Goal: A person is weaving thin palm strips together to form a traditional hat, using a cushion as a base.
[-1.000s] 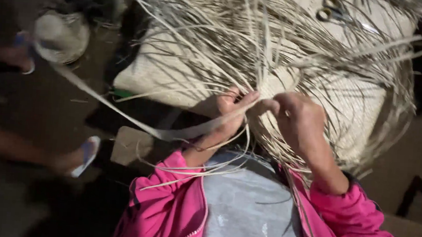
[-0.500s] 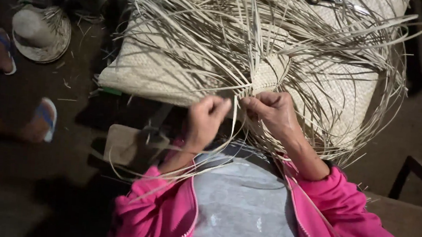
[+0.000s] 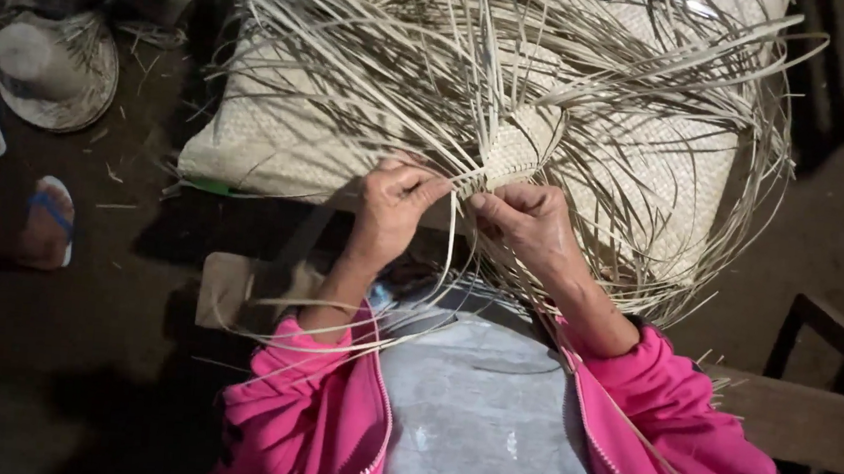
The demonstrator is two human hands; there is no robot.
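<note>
Material: pale, flat, dry strips (image 3: 476, 61) fanning from a small woven patch (image 3: 514, 149), over a finely plaited mat (image 3: 279, 136).
Left hand (image 3: 391, 205): fingers narrow, pinching strips just left of the patch.
Right hand (image 3: 529, 220): fingers curled, pinching a strip at the patch's near edge.
Change: hands slightly farther apart than half a second ago; long strip once trailing left now drawn in.
Edges: loose ends curling right; wooden bench (image 3: 809, 418) near right.
Left floor: hat (image 3: 54, 73), sandalled foot (image 3: 47, 223); dark open ground between.
</note>
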